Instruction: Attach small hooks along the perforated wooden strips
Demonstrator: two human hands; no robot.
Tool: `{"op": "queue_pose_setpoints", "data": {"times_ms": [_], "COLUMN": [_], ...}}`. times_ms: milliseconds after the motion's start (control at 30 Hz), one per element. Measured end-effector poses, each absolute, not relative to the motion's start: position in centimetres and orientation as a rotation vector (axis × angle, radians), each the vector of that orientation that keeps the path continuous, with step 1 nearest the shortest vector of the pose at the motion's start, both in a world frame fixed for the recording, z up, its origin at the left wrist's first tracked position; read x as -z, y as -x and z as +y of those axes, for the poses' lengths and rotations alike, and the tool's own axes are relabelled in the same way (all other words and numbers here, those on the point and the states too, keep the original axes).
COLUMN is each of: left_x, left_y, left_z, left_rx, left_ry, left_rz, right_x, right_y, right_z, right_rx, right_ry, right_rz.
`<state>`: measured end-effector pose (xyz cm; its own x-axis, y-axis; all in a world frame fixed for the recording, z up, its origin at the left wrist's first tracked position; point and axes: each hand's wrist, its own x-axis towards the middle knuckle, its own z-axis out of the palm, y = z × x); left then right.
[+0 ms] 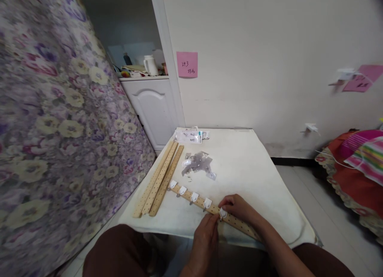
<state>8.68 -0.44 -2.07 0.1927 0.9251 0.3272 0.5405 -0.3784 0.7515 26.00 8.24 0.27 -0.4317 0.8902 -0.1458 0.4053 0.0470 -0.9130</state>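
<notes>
White hook [223, 213] in head view, rightmost along wooden strip [214, 208] on table [239, 161]: touches its top with right hand [237, 207], fingers bent; rests left hand [206, 232] beside its lower end. Cannot tell grasping from mere touching, either side.

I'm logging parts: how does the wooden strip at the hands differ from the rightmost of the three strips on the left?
The handled strip carries five white hook pieces; the rightmost strip shows none. The handled strip slants left to right; the rightmost strip runs roughly front to back. The left hand and right hand are at the handled strip; neither touches the rightmost strip. Both are long, pale and dotted with holes.
</notes>
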Motion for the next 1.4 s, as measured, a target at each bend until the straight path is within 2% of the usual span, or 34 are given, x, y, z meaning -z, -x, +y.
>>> {"op": "queue_pose_setpoints", "data": {"times_ms": [533,967,1400], "left_x": [2.4,1.5,1.5], "left_y": [-8.7,-8.8,-9.0], "left_z": [0.1,0.3,0.3], "left_rx": [-0.907,-0.865,-0.778], "left_ry": [-2.106,-2.076,-2.096], "left_rz": [1.475,1.491,1.544], "right_x": [-0.6,-1.2,-0.1], "right_y": [-26.0,-26.6,-26.4], "right_z": [8.1,8.0,8.2], "right_rx": [-1.393,-1.580,-1.526], "right_ry": [1.272,1.206,1.214], "right_rz": [-1.851,-1.806,-1.832]}}
